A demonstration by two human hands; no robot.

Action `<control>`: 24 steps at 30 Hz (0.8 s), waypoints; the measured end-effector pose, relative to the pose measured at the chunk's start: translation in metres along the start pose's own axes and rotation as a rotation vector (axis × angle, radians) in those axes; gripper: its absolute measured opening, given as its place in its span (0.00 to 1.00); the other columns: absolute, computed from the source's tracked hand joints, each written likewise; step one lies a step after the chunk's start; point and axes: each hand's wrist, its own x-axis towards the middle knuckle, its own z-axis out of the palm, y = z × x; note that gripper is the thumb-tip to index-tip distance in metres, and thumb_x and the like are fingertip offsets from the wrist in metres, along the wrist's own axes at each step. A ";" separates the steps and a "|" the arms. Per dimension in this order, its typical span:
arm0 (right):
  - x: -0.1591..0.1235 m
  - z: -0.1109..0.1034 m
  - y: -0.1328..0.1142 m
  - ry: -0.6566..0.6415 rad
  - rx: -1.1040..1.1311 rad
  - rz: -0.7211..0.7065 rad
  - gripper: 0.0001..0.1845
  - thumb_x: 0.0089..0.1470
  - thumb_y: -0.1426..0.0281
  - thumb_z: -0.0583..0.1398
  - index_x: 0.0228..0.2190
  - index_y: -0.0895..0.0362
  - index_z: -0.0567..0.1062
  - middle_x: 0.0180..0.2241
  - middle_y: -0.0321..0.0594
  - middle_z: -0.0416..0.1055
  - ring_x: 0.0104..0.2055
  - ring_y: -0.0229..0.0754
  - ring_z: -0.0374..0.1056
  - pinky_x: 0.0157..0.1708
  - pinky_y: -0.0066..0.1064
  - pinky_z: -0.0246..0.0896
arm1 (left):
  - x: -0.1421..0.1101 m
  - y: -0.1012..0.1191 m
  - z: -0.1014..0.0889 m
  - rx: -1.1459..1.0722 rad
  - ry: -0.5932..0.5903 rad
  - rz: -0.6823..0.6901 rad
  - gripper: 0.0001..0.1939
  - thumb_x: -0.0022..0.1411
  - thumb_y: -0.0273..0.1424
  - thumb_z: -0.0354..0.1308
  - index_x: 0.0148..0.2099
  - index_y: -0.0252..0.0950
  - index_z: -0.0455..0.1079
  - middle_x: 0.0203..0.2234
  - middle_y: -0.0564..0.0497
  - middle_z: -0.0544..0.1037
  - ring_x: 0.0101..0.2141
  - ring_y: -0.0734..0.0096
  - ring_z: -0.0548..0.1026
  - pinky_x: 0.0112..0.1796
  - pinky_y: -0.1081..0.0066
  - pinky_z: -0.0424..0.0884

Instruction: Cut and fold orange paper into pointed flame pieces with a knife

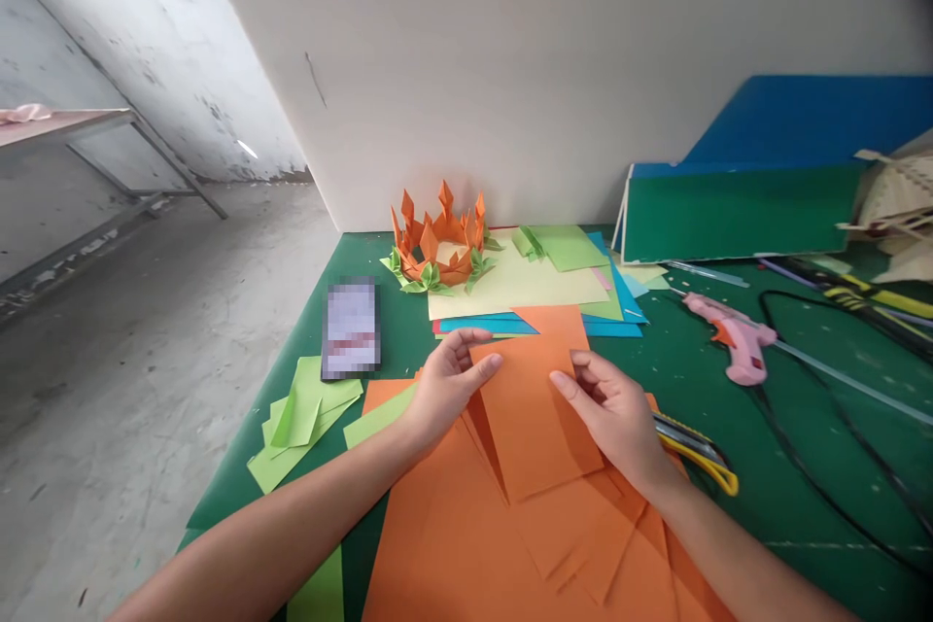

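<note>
Between my two hands is a rectangular piece of orange paper (535,418), tilted above a pile of other orange sheets (444,525). My left hand (448,374) pinches its upper left corner, thumb on top. At the right edge, my right hand (616,408) grips the same piece between thumb and fingers. Cut orange pieces (583,535) lie loose under it on the larger sheets. Beyond my hands stands an orange folded-paper crown (441,238) with pointed tips and green paper leaves around its base.
A phone (351,328) and green paper pieces (298,418) lie at left. Coloured sheets (510,287) are stacked behind. To the right are a yellow utility knife (696,452), a pink glue gun (736,335) with its black cord, and green and blue boards (736,214).
</note>
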 end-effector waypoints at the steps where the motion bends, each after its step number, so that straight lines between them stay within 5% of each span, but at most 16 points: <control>1: 0.000 0.000 0.000 -0.007 0.003 0.004 0.09 0.57 0.61 0.61 0.33 0.54 0.73 0.27 0.34 0.72 0.33 0.41 0.72 0.31 0.26 0.68 | 0.000 0.000 0.000 0.004 -0.002 -0.008 0.23 0.51 0.41 0.70 0.45 0.38 0.69 0.34 0.53 0.75 0.34 0.72 0.75 0.38 0.72 0.71; 18: 0.002 0.000 0.005 -0.045 0.028 0.051 0.14 0.57 0.58 0.61 0.41 0.54 0.75 0.38 0.43 0.79 0.39 0.47 0.75 0.37 0.33 0.72 | 0.005 -0.005 -0.005 -0.066 -0.068 0.007 0.18 0.54 0.37 0.69 0.43 0.35 0.69 0.35 0.51 0.77 0.36 0.71 0.76 0.37 0.72 0.73; 24: 0.003 0.001 0.006 -0.003 0.018 0.072 0.23 0.57 0.58 0.62 0.50 0.56 0.70 0.26 0.36 0.71 0.29 0.41 0.68 0.29 0.31 0.66 | 0.007 -0.004 -0.005 -0.031 -0.008 0.021 0.21 0.53 0.40 0.69 0.44 0.37 0.68 0.36 0.50 0.76 0.35 0.70 0.75 0.38 0.70 0.72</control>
